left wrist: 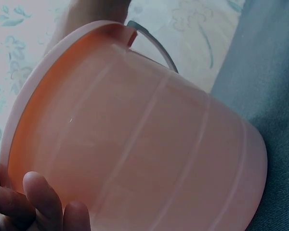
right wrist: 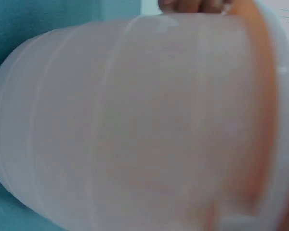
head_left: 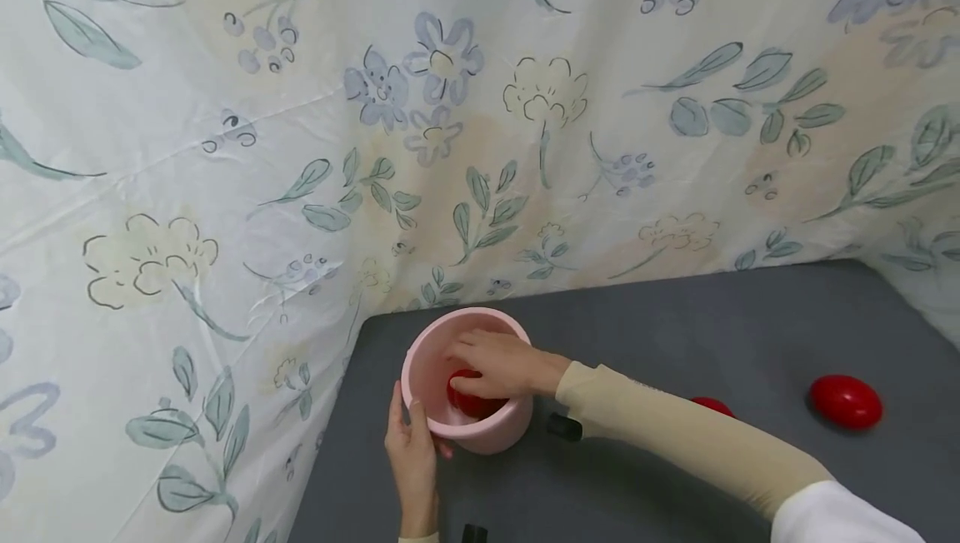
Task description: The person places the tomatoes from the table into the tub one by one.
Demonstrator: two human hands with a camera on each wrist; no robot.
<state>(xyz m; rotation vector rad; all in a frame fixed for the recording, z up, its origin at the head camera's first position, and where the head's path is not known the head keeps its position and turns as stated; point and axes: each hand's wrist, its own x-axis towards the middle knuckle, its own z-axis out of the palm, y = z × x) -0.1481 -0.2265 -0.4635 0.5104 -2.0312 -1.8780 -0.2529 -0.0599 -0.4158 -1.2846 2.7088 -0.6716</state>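
A pink plastic bucket (head_left: 491, 440) with a dark handle (left wrist: 156, 43) is upright, or nearly so, on the grey surface. My left hand (head_left: 411, 447) holds it at the near left side, thumb by the rim and fingers beneath. In the left wrist view, curled fingers (left wrist: 43, 199) touch the bucket wall. My right hand (head_left: 498, 364) reaches inside over the far right rim, its fingers extended. Below its thumb and palm lies a smooth red rounded object (head_left: 467, 403), partly hidden. The right wrist view is blurred and filled by the bucket wall (right wrist: 135, 120).
A glossy red egg-shaped object (head_left: 846, 402) lies on the grey surface (head_left: 660, 335) at the right. Another red object (head_left: 712, 404) peeks out behind my right sleeve. A floral cloth (head_left: 480, 151) hangs behind and along the left side.
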